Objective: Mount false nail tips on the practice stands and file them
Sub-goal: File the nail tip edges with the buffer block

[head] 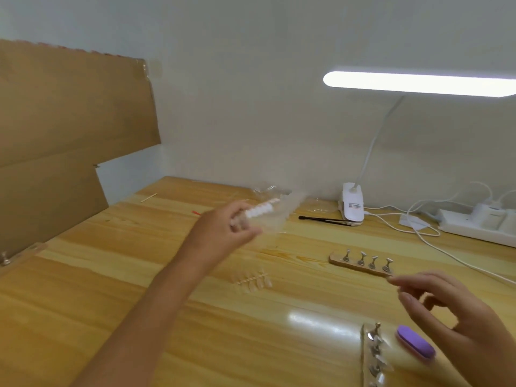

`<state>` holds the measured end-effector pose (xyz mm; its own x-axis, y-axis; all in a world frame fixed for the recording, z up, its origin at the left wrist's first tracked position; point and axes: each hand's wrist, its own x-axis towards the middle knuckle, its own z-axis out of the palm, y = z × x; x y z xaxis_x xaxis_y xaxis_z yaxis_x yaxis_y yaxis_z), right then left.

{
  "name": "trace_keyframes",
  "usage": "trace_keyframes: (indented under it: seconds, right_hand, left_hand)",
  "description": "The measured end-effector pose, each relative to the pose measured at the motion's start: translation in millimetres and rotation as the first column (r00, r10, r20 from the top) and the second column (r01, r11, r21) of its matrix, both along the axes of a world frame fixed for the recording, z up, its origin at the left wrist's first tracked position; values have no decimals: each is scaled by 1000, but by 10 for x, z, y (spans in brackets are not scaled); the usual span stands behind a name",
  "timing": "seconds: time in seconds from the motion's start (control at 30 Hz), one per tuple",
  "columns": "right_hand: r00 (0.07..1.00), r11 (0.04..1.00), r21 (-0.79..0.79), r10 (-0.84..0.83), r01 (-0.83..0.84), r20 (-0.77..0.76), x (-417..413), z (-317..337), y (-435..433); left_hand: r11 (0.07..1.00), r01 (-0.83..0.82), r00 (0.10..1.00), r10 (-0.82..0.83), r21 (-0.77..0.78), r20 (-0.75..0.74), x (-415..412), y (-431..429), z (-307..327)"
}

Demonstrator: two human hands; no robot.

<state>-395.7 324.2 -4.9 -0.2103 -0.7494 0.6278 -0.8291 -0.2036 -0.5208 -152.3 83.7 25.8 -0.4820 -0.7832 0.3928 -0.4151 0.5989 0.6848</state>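
Over the middle of the bench, I see the left hand reached forward, its fingers curled round one end of a clear bag that carries a row of white nail tips. Motion blur smears both, so I cannot count the tips. At the lower right the right hand hangs just above the wood, fingers loosely bent and spread, gripping nothing I can make out.

A strip of clear nail tips lies flat between the two hands, faint against the grain. Just beyond the right fingertips stands a wooden practice stand with four metal holders. A second stand is cut off by the bottom edge, with glare washing over it; clear tips seem to sit on its holders. A purple file block lies just beside it, close under the right hand.

Cardboard walls the left side. Cables and a power strip crowd the far right. Open wood stretches at the near left.
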Motion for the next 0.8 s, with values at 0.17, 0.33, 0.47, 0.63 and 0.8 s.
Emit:
trace_keyframes:
  seconds: [0.17,0.33,0.47,0.63,0.8]
  right_hand:
    - [998,988,-140,-53,58,39,199,59,40]
    - [997,988,-144,-70,64,-37,286,69,76]
    - [988,993,-98,-72,58,-139,343,43,68]
    - [982,995,-68,-80,70,-172,426,49,20]
    - [982,994,-80,-83,70,-172,521,59,-19]
  left_hand:
    - [886,386,921,-355,-256,160,-444,707,-159]
    - [781,507,862,-453,-366,228,-511,1007,-254]
    - [714,448,892,-400,-539,212,-515,1045,-217]
    - [685,403,913,-345,-607,216,-510,1036,-177]
    - [642,386,922,-292,-662,254,-506,1041,-167]
